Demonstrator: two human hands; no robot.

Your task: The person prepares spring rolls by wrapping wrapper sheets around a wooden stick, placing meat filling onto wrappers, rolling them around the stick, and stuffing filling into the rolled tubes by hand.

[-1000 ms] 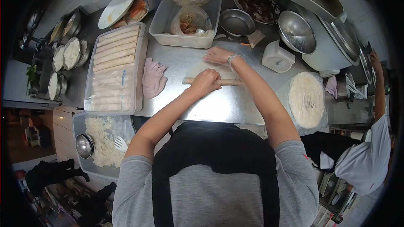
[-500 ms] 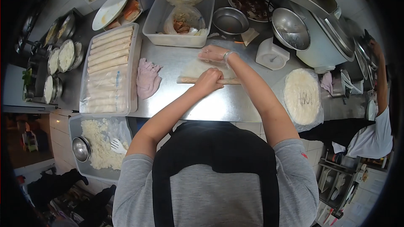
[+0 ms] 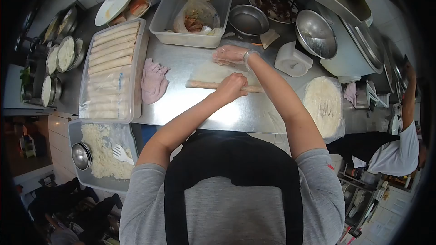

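My bare left hand (image 3: 232, 87) is closed over a long, pale spring roll (image 3: 200, 84) lying on the steel counter. A thin, translucent wrapper sheet (image 3: 208, 73) spreads out on the far side of the roll. My right hand (image 3: 230, 54), in a clear plastic glove, is at the far edge of that sheet with its fingers curled together. What its fingertips hold, if anything, is hidden. To the left, a plastic container (image 3: 141, 63) holds several similar rolls, the nearer ones under plastic film. A crumpled pink cloth (image 3: 154, 81) lies beside it.
Behind my hands stand a plastic bin (image 3: 186, 40) with bagged filling, a metal bowl (image 3: 249, 20) and a white scale (image 3: 293, 61). Wrapped white sheets (image 3: 324, 109) lie at right. A tub of white shreds (image 3: 106, 154) sits below left. Another person (image 3: 395, 149) works at far right.
The view has shifted slightly. My left hand has moved a little to the right along the roll. My right hand stays at the sheet's far edge.
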